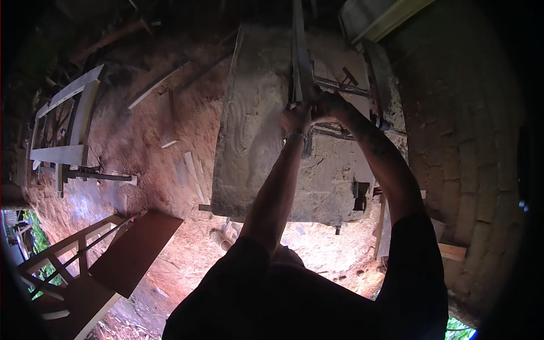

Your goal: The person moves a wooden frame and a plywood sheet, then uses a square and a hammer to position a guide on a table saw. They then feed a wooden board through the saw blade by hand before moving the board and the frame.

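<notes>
Both of my arms reach forward over a worn, dusty workbench [249,170]. My left hand [296,118] is closed at the near part of a long, narrow wooden piece [302,62], which runs away from me toward the top of the view. Close against its right side, my right hand [327,107] is bent over the same piece; shadow hides its fingers. Dark metal bars [340,86] lie on the bench just right of the piece, beyond and beside my right hand. A bracelet circles my left wrist.
A wooden frame [61,154] stands at the left, with a reddish-brown board [136,252] at lower left. Loose wood strips [195,175] lie on the dusty floor. A brick wall [467,170] rises at right, and pale boards [396,20] stand at upper right.
</notes>
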The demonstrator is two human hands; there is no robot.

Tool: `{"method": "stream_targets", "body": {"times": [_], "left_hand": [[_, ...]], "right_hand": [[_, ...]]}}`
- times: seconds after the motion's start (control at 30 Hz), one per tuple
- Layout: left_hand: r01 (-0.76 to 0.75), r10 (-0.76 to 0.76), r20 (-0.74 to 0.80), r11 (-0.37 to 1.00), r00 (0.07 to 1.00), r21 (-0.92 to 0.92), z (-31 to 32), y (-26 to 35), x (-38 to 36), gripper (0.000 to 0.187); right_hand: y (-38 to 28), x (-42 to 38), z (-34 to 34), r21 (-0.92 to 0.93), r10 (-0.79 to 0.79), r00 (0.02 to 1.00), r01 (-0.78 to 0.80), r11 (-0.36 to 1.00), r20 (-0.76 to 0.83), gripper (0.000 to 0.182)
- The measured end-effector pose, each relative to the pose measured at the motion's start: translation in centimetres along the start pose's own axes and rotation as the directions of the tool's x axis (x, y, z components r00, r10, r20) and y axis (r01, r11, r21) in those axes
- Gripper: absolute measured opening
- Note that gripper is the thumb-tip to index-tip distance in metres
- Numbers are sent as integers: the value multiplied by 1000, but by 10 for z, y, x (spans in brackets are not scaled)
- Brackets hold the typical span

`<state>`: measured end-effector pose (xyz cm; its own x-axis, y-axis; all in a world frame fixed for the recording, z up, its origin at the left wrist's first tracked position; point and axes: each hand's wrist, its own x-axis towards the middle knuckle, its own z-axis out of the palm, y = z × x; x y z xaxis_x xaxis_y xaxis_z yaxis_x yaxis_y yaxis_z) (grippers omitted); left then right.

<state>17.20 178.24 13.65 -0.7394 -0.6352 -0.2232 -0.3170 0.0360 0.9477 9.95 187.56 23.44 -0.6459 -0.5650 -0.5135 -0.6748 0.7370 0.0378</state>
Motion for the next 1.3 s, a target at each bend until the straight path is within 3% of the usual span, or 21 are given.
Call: {"method": "stream_targets", "body": {"times": [0.1, 0.2, 0.3, 0.33, 0.4, 0.47, 0.5, 0.6, 0.67, 0.7, 0.73, 0.77, 0.87, 0.93, 1.0, 1.03, 1.1, 1.17, 1.2, 1.3], "left_hand": [[187, -191, 38, 979, 981, 81, 0, 3, 6, 45], [389, -349, 193, 892, 917, -232, 48, -66, 46, 64], [446, -362, 318, 859, 876, -251, 27, -38, 27, 75], [425, -364, 277, 881, 890, -208, 24, -31, 25, 77], [396, -370, 196, 911, 908, -111, 30, -19, 25, 81], [385, -366, 166, 918, 916, -100, 43, -18, 27, 93], [414, -400, 125, 901, 908, -129, 36, 6, 19, 96], [433, -438, 28, 874, 898, -220, 10, 60, 0, 102], [461, -478, -30, 861, 878, -216, 5, 79, -4, 102], [441, -462, -43, 867, 886, -234, 8, 74, 2, 102], [318, -353, -97, 912, 931, -259, 9, 69, 11, 95], [190, -237, -149, 943, 960, -274, 12, 62, 20, 89], [291, -301, -53, 946, 952, -142, 0, 41, 80, 80], [347, -359, -21, 914, 933, -211, -66, 103, 58, 85], [311, -320, 11, 911, 947, -270, -88, 113, 81, 77], [259, -258, 50, 907, 965, -332, -91, 107, 101, 74], [95, 33, 214, 823, 976, -560, -83, 79, 159, 67], [86, 228, 370, 740, 901, -667, -100, 61, 188, 60], [118, 171, 418, 805, 892, -581, -128, 67, 174, 69], [219, -1, 448, 873, 894, -435, -193, 34, 162, 72]], "right_hand": [[1, 2, 7, 47, 33, 998, -31, 998, -45, 107], [8, 20, 29, 36, 76, 995, -74, 997, -60, 109], [3, 9, 23, -5, 30, 983, -31, 1000, -180, 83], [11, 15, 28, -20, -12, 976, 8, 1000, -215, 73], [41, 39, 48, -5, -121, 941, 126, 992, -315, 73], [40, 29, 31, 85, -126, 930, 165, 983, -346, 70], [27, 11, 9, 8, -126, 954, 134, 991, -271, 74], [30, 10, 3, 186, -138, 935, 206, 961, -326, 81], [23, 0, 2, 123, -115, 905, 180, 976, -410, 86], [19, -3, 6, 169, -112, 880, 212, 963, -462, 87], [15, -4, 9, 213, -103, 848, 245, 946, -521, 88], [-13, -26, -6, 368, -21, 881, 219, 904, -473, 88], [-63, -63, 7, 357, -77, 736, 414, 837, -673, 91], [-105, -101, 12, 560, 18, 848, 334, 758, -530, 87], [-124, -108, 57, 614, -3, 834, 410, 675, -552, 75], [-140, -120, 73, 584, -31, 815, 441, 682, -579, 70], [-171, -152, 93, 578, -68, 802, 484, 657, -593, 61], [-199, -187, 105, 642, -67, 836, 468, 607, -545, 55], [-210, -201, 113, 678, -58, 859, 441, 588, -508, 54], [-236, -235, 140, 820, 86, 935, 256, 511, -345, 47]]}}
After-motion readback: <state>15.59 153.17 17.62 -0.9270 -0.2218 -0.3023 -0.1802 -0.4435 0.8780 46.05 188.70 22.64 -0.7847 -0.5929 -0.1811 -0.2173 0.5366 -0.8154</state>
